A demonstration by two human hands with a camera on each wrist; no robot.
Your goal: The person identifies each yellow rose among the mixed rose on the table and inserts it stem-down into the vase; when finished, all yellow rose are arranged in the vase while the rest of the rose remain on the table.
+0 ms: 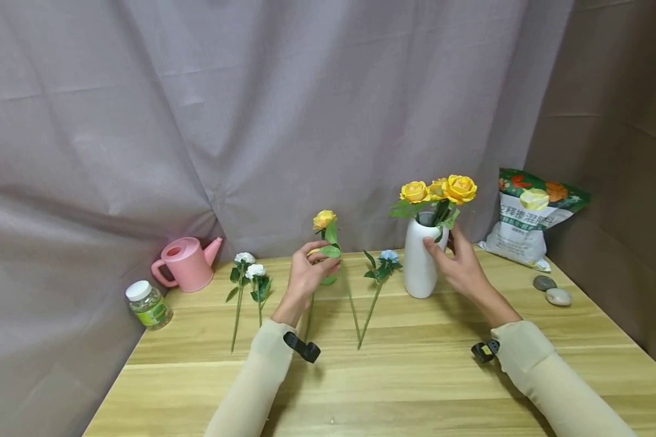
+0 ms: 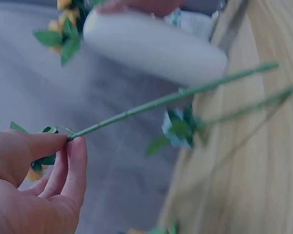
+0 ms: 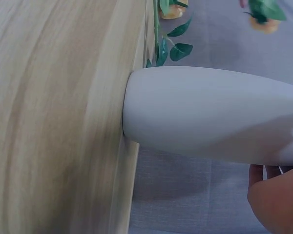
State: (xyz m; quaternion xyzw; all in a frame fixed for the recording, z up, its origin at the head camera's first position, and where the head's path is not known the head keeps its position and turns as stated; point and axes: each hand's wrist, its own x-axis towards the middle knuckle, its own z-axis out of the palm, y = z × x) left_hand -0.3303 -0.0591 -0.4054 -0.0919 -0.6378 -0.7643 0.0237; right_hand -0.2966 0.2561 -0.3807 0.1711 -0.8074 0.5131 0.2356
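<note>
My left hand (image 1: 308, 273) pinches the green stem (image 2: 151, 104) of a yellow rose (image 1: 324, 220) between thumb and fingertips, just below the bloom. That stem slants down to the right, above the table. My right hand (image 1: 463, 270) holds the upper part of a white vase (image 1: 420, 264), its thumb at the front. The vase stands upright on the table (image 3: 63, 117), with several yellow roses (image 1: 460, 189) in its mouth. Between the hands lies a blue flower (image 1: 389, 257). Another yellow flower (image 1: 313, 254) is partly hidden behind my left hand.
Two white flowers (image 1: 256, 271) lie left of my left hand. Farther left are a pink watering can (image 1: 188, 265) and a lidded jar (image 1: 149, 305). To the right stand a printed bag (image 1: 525, 221) and two stones (image 1: 557, 297). A grey curtain (image 1: 328, 121) hangs behind the table.
</note>
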